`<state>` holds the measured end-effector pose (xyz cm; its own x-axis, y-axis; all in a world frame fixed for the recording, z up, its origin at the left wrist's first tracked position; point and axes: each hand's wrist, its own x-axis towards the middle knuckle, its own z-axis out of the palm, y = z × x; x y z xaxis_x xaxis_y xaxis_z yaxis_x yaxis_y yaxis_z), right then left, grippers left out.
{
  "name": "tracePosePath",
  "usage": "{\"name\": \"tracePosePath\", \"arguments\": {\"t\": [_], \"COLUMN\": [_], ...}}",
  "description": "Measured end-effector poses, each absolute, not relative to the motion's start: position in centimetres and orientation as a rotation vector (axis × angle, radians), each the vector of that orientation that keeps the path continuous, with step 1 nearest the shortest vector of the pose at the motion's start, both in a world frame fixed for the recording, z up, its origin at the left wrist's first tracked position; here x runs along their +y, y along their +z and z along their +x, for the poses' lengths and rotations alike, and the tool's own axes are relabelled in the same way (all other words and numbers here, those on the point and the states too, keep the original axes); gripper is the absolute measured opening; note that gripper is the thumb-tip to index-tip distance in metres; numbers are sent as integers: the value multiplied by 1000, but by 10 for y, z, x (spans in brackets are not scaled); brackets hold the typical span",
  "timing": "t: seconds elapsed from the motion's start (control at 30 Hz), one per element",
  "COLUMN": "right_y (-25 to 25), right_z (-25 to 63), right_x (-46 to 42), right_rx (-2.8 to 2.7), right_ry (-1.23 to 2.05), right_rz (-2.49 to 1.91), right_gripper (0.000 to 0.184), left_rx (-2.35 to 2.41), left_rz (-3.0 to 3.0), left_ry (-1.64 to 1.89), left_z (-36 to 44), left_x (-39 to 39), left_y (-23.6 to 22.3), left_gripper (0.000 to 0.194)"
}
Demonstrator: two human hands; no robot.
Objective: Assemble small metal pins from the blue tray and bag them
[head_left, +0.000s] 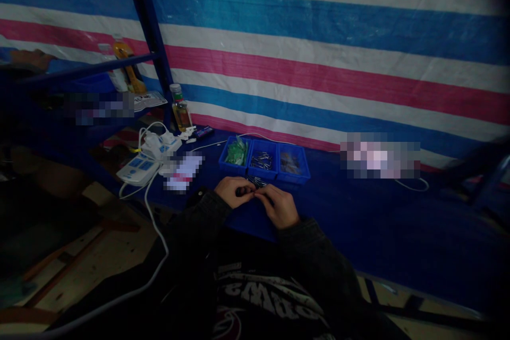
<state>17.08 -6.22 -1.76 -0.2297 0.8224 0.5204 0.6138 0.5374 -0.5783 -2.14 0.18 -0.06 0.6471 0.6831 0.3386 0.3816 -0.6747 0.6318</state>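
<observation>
My left hand (234, 192) and my right hand (280, 206) meet fingertip to fingertip at the front of the blue table (330, 212). Both are closed in a pinch; whatever is between the fingers is too small and dark to make out. Just behind the fingertips lies a small heap of thin, dark metal pins or screws (257, 181). Beyond it stand three joined blue bins: the left bin holds green plastic packets (236, 153), the middle one more thin metal pieces (262, 160), and the right one small brownish parts (290, 162) that look bagged.
Left of the bins are a blurred-out phone-like thing (184, 172), a white power strip (137, 170) with cables, and a bottle (181, 109). A pixelated object (378, 155) lies at the right. A striped sheet (319, 37) hangs behind. Another person's hand (32, 58) shows far left.
</observation>
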Motion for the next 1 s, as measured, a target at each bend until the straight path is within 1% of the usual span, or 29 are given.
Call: {"name": "tracePosePath", "arguments": {"t": [0.2,0.4,0.53,0.7,1.0], "right_y": [-19,-18,-21,-24,-18], "right_z": [170,171,172,172,172], "right_x": [-62,-61,-59,-58,-60], "right_rx": [-1949,-1977,-2018,-2011,-1980], "right_ry": [312,293,280,273,247], "right_rz": [-1193,-1227,-1246,-1249,-1271], "right_gripper": [18,22,23,19,19], "left_rx": [752,802,822,811,873], "left_rz": [2346,2290,2292,2289,2267], "left_ry": [771,846,872,847,869], "left_z": [-20,-20,-21,-22,-22], "left_x": [1,-4,-5,-4,-3], "left_y": [-1,1,1,3,3], "left_gripper": [16,14,15,17,19]}}
